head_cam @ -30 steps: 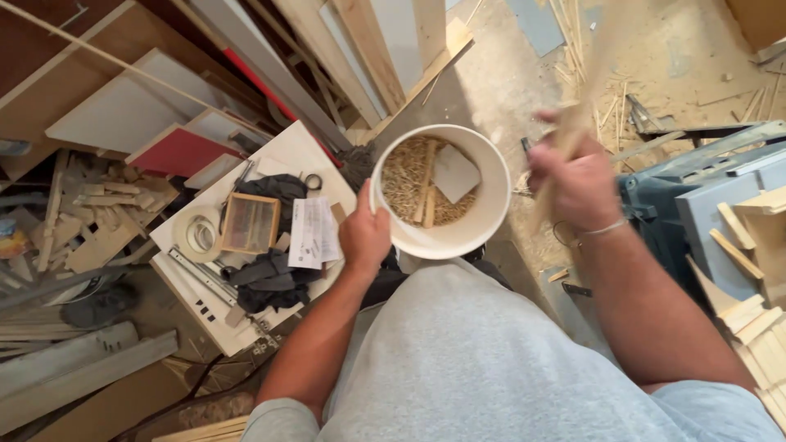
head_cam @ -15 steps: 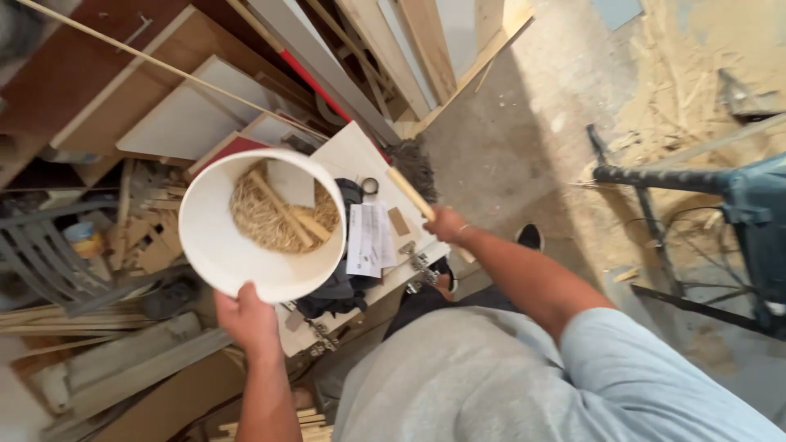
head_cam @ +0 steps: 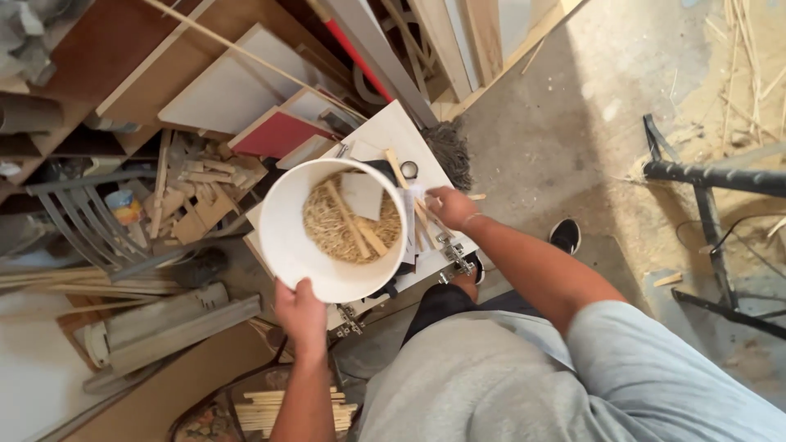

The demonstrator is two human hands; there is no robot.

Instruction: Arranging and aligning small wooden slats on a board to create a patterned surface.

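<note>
my left hand (head_cam: 300,313) has the white bucket (head_cam: 295,245) by its near rim, fingers curled over the edge, so the bucket hangs tilted with its mouth toward me. inside it lie wood shavings (head_cam: 332,229), a few short sticks and a pale square offcut (head_cam: 362,196). half a second ago my right hand was reaching out past the bucket toward the white board; now my right hand (head_cam: 448,206) sits at the bucket's far rim, closed on thin wooden strips (head_cam: 420,219), though how many i cannot tell. the bucket has swung from my left side to over the white board (head_cam: 391,131) stacked on the scrap pile. so the strips are gathered and held right at the bucket's edge, not yet inside it.
</note>
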